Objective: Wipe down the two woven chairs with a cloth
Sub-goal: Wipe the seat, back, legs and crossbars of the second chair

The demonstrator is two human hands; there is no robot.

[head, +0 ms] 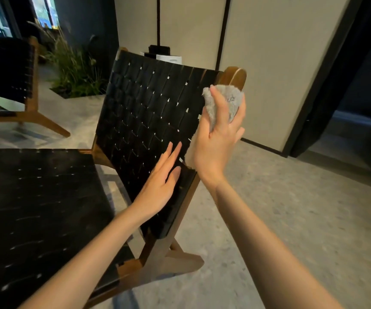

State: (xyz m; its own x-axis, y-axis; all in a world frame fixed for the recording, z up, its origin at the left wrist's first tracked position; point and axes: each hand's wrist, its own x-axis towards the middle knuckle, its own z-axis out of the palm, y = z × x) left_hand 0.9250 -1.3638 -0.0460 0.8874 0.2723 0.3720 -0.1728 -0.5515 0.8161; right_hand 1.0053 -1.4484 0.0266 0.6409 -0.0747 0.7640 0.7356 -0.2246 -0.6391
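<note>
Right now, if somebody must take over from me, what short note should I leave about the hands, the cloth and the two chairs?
Right hand grips the grey cloth against the upper right edge of the near chair's backrest, by the wooden post.
Left hand lies flat, fingers straight, on the weave lower down.
Done: the picture cannot tell how much is wiped.
Left: probably the second chair, standing apart at far left.
</note>
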